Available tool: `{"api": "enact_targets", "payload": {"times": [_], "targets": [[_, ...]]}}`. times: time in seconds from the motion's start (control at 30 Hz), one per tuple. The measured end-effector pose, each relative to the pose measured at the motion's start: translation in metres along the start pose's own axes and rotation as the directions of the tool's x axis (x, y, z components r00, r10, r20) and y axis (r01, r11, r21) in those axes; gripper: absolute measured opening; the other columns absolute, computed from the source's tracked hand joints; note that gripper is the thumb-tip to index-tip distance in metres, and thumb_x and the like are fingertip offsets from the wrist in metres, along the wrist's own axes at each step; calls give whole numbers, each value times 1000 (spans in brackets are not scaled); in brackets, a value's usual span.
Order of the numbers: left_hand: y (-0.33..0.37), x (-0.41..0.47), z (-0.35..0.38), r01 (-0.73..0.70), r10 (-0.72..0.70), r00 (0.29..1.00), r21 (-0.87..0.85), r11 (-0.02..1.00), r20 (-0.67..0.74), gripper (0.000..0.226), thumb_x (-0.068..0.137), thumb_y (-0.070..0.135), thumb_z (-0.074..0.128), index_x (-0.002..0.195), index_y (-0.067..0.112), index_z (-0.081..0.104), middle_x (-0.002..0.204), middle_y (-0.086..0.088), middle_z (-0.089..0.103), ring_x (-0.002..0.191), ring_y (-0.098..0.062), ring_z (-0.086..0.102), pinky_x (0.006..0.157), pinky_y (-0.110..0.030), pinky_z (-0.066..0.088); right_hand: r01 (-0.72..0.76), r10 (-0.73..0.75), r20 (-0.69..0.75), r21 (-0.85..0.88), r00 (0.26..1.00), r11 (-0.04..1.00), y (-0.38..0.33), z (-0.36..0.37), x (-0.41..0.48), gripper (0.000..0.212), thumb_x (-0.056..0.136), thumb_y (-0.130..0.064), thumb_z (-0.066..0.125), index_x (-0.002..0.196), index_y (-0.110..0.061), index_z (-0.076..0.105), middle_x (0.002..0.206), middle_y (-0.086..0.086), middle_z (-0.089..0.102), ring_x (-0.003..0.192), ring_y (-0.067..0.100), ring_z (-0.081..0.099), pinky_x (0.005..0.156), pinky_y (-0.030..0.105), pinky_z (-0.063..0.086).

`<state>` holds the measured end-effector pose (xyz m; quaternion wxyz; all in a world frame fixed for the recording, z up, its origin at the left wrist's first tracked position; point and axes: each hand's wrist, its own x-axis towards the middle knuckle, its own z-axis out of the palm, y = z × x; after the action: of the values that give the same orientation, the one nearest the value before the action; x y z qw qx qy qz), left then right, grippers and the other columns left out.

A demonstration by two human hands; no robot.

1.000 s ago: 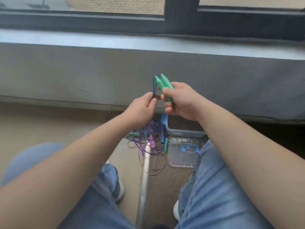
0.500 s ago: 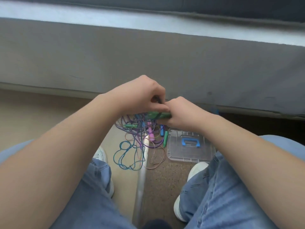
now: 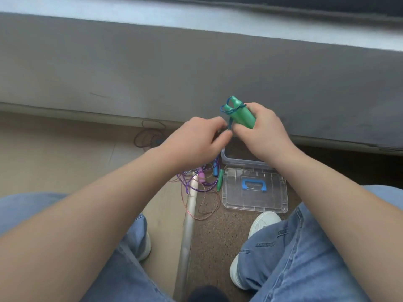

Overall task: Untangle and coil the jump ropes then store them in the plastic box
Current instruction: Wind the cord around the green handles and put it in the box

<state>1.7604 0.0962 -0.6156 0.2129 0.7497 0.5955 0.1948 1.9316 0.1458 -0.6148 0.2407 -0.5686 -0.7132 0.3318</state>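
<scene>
Setting, head view: grey wall under a window ledge fills the upper frame; tan floor lower left, speckled brown mat lower centre, with a pale metal strip point(image 3: 189, 216) between them.
Right hand point(image 3: 265, 129): centre right of frame, fingers curled round the pair of green handles point(image 3: 241, 114), which stick up and to the left out of the fist.
Blue cord point(image 3: 232, 110): looped round the handle tips, touching them; one strand drops to the gap between the hands.
Left hand point(image 3: 196, 140): just left of the right hand, fingertips drawn together at that strand; it appears to pinch the cord, though the contact is partly hidden.
Step in hand, judged: binding the coiled rope. Keep the handles side by side, pull each wrap snug, tuck the free end under a turn so it cannot spring loose.
Plastic box point(image 3: 239, 161): directly below both hands, open, mostly hidden by them.
Lid point(image 3: 254, 188): flat on the mat just below the box, blue grip up.
Remaining ropes point(image 3: 196, 182): purple, pink and thin brown tangle left of the lid, not yet sorted.
</scene>
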Motion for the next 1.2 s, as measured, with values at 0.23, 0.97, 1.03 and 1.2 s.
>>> {"api": "enact_targets", "payload": {"times": [0.23, 0.97, 1.03, 1.2], "targets": [[-11, -3, -15, -259, 208, 963, 381, 888, 171, 21, 94, 38, 51, 94, 24, 67, 74, 0, 65, 73, -29, 62, 58, -32, 43, 119, 58, 254, -628, 965, 769, 6, 17, -2, 18, 87, -28, 62, 81, -17, 49, 81, 9, 55, 78, 34, 50, 67, 32, 38], [-3, -15, -1, -186, 134, 962, 210, 960, 240, 18, 96, 45, 49, 102, 31, 59, 63, 10, 54, 63, -19, 51, 59, -33, 44, 69, -17, 100, -538, 995, 840, 13, 11, 2, 19, 88, -20, 57, 76, -13, 45, 81, 11, 56, 84, 38, 53, 68, 34, 35], [-5, -10, -10, -243, 211, 967, 266, 933, 144, 19, 94, 45, 53, 101, 33, 65, 65, 12, 54, 67, -22, 55, 60, -31, 46, 177, -24, 252, -606, 967, 776, 13, 16, -1, 23, 87, -22, 59, 73, -17, 41, 84, 10, 58, 90, 39, 58, 68, 34, 37], [-24, 0, -24, -103, 94, 994, 181, 978, 56, 38, 87, 63, 50, 89, 29, 68, 63, 14, 55, 68, -19, 54, 61, -31, 42, 472, -163, 584, -427, 795, 772, -6, 9, -21, 31, 81, -25, 67, 61, -18, 44, 57, -3, 43, 56, 16, 46, 55, 30, 32]]}}
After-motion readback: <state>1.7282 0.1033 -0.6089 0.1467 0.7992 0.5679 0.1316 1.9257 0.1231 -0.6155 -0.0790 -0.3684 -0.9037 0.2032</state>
